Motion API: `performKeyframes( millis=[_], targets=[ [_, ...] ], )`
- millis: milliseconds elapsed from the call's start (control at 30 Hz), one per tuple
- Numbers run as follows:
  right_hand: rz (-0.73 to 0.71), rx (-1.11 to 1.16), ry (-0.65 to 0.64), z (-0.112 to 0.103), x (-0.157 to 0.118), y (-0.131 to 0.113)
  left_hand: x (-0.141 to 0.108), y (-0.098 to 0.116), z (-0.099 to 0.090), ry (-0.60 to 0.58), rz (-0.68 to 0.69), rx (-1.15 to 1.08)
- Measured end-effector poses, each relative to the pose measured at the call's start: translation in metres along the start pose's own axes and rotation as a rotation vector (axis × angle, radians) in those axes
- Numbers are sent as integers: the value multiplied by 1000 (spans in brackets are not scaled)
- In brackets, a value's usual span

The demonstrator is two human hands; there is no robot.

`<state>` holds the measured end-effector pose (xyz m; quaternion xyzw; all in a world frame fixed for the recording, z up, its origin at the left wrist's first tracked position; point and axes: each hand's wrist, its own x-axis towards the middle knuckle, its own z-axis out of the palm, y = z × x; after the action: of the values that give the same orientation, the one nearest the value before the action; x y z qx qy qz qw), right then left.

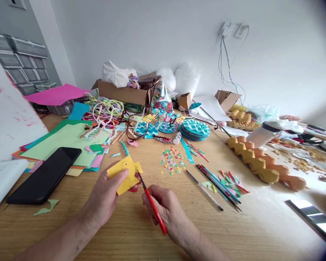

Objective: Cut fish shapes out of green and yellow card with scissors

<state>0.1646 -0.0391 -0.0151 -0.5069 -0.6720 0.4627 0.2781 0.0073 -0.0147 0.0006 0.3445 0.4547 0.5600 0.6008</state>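
Note:
My left hand pinches a piece of yellow paper between thumb and fingers. A fish outline with an eye is drawn on the paper, and its right side is partly cut. Red-handled scissors are gripped in my right hand, their blades meeting the paper's right edge. Something red shows beneath the paper by my left fingertips; I cannot make out what it is. Just beyond the paper lies a twisted blue strip.
Left are a black phone, a green paper scrap and stacked coloured sheets. Confetti, pencils and paper offcuts lie right of centre. Blue wavy discs stand behind; egg-carton strips lie farther right.

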Motion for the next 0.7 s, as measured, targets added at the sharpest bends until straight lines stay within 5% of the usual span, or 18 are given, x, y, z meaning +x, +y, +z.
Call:
performKeyframes(
  millis=[700],
  targets=[
    [-20, -57, 2, -2, -1, -2, 1, 1, 0, -7, 0, 9]
  ],
)
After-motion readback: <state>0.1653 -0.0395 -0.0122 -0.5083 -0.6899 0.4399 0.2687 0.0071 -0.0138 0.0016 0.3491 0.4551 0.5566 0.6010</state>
